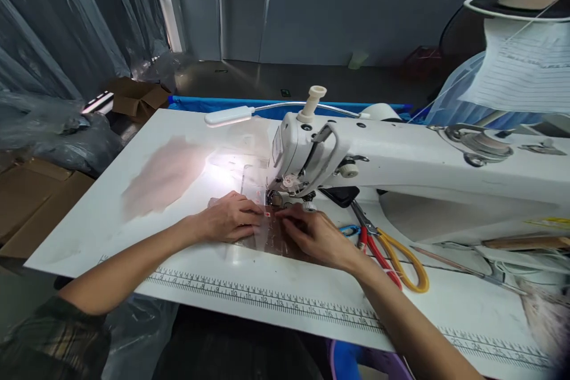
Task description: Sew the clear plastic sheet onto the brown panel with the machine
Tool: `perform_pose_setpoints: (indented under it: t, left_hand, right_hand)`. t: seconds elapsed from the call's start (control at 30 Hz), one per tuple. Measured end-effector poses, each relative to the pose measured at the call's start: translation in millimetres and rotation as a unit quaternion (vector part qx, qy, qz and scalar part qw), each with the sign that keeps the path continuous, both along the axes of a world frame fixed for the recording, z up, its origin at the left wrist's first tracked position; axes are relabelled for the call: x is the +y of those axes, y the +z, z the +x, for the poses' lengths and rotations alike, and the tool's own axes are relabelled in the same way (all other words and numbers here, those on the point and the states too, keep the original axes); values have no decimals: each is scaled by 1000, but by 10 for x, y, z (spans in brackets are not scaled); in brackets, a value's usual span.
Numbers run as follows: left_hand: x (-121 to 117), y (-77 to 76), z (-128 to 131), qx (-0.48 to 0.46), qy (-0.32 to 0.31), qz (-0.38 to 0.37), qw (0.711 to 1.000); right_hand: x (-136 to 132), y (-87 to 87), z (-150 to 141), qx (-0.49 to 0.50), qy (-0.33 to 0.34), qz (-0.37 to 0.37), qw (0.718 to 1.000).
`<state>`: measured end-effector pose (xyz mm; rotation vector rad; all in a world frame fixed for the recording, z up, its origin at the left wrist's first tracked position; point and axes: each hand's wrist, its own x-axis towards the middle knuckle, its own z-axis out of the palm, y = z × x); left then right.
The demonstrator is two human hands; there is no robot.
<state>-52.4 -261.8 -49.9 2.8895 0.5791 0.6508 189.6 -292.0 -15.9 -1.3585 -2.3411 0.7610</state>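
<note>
A thin, see-through brown piece of material [278, 242] lies on the white sewing table, in front of the needle area of a white sewing machine [392, 151]. My left hand [234, 218] rests on its left part, fingers stretched out and lying flat. On the other side, my right hand [316, 231] has thumb and fingers drawn together at the material, just right of the presser foot [270, 197]. A small red-and-white mark [268, 214] shows between the two hands. What lies under my fingers is hidden.
Red-handled and yellow-handled scissors [403, 258] lie right of my right hand. A lamp [229, 116] lights the needle area. A printed ruler [262, 300] runs along the front edge. Cardboard boxes [44, 202] stand left; a person in blue [458, 86] is behind the machine.
</note>
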Motion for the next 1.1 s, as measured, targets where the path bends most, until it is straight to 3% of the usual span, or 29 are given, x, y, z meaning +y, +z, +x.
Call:
perform_pose_setpoints:
  t: [0.1, 0.37, 0.63, 0.8, 1.1]
  left_hand:
    - [-6, 31, 0, -6, 4, 17, 1000]
    - [-46, 55, 49, -19, 57, 57, 997]
    - [-31, -9, 52, -120, -14, 37, 992]
    - [30, -45, 7, -85, -34, -30, 995]
    - [16, 56, -84, -15, 38, -27, 999]
  right_hand:
    - [42, -77, 15, -21, -15, 32, 999]
    - [46, -232, -64, -24, 82, 123, 989]
    - [46, -289, -55, -50, 79, 151, 984]
    - [42, -365, -18, -7, 74, 160, 984]
    - [9, -455, -39, -26, 56, 199, 978]
